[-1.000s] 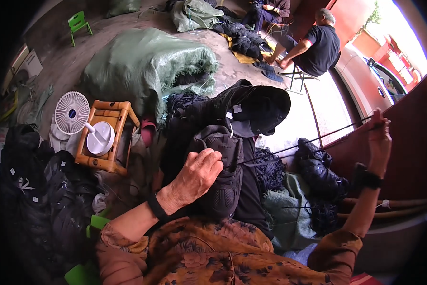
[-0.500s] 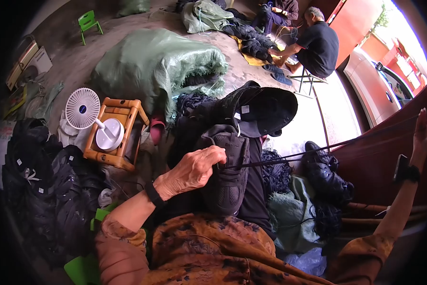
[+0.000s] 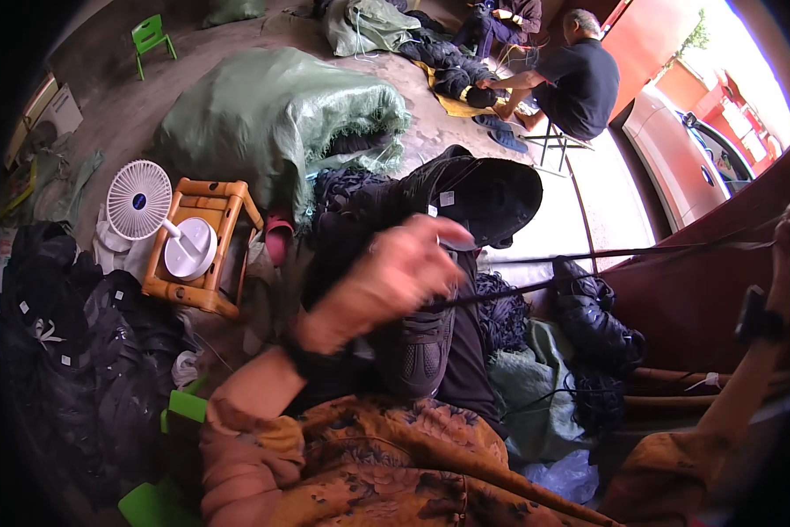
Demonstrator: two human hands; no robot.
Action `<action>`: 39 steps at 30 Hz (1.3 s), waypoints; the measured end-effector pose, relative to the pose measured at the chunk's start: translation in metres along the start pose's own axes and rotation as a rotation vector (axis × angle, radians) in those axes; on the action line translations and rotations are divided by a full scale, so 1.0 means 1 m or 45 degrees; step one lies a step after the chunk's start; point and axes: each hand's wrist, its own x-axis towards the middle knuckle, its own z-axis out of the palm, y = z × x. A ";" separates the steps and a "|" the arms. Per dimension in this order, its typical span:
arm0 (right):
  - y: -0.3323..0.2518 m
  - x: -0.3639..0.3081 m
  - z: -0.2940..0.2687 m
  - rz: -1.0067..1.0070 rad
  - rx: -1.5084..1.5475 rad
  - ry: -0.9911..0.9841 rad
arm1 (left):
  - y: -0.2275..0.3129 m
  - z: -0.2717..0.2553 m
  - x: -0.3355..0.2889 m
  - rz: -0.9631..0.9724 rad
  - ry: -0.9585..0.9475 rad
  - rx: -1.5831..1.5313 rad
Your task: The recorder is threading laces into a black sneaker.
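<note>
A black lace-up shoe (image 3: 423,356) rests on my lap, its toe toward me. Beyond it lies a dark, wide-mouthed piece (image 3: 496,200) with a white label inside; whether the two are joined is hidden behind my left hand (image 3: 386,277). That hand is over the shoe's lacing, its fingers smeared by motion. Two strands of black shoelace (image 3: 536,288) stretch from the shoe to the far right. There, my right hand (image 3: 784,235) is held out at arm's length, closed on the lace ends, small and partly in shadow.
Dark shoes (image 3: 105,351) are heaped at left, near a bamboo stool (image 3: 203,294) bearing a white fan (image 3: 140,200). A green sack (image 3: 237,123) lies ahead. Another black shoe (image 3: 593,312) and a bundle of laces (image 3: 500,307) are at right. Two people sit working at the back.
My left hand has lifted from its pinch on the lacing and moved right across the shoe. The lace strands have spread apart. My right hand is slightly lower, still stretched out.
</note>
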 end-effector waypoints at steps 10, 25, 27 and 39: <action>0.368 -0.222 -0.165 0.561 -0.493 0.478 | 0.050 -0.284 -0.170 0.283 0.936 -0.960; 0.467 -0.379 0.128 0.789 -0.908 -0.701 | 0.050 -0.276 -0.295 0.054 1.602 0.211; 0.464 -0.383 0.132 0.658 -0.993 -0.745 | 0.005 -0.196 -0.229 -0.037 1.303 0.384; 0.455 -0.392 0.147 0.357 -1.159 -0.679 | -0.062 0.004 -0.062 0.144 0.578 0.922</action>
